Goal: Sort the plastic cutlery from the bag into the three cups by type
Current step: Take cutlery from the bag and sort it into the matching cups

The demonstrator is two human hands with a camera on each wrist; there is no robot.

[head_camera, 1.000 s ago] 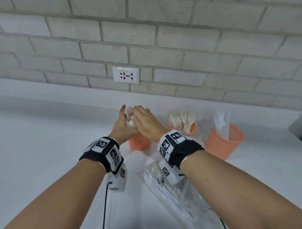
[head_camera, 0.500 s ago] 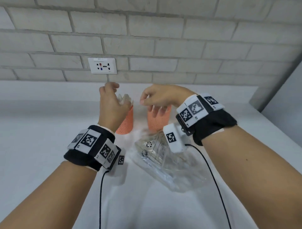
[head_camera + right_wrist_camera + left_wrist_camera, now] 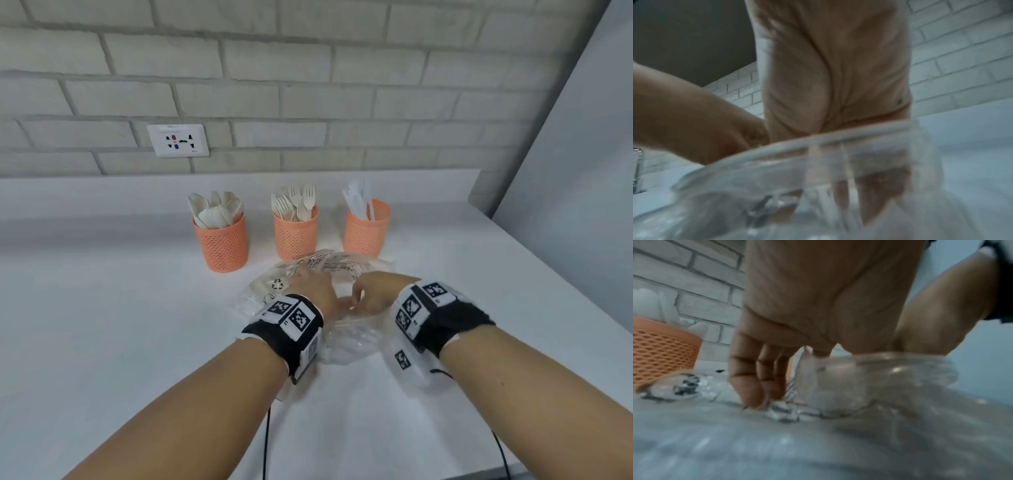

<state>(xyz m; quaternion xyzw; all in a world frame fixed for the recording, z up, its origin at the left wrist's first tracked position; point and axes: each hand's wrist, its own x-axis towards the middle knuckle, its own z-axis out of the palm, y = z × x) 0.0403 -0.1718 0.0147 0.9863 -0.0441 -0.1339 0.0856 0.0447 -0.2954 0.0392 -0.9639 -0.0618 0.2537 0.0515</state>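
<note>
Both hands are down on the clear plastic bag [image 3: 318, 270] (crumpled, printed). The left hand [image 3: 317, 291] presses it with straight fingers; the right hand [image 3: 375, 294] reaches inside, its grip unclear. Beyond them stand three orange cups: spoon cup [image 3: 224, 245], fork cup [image 3: 295, 234], knife cup [image 3: 366, 229].

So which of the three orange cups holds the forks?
The middle orange mesh cup: fork tines stick up from it. The left cup holds spoons, and the right cup holds white knives.
</note>
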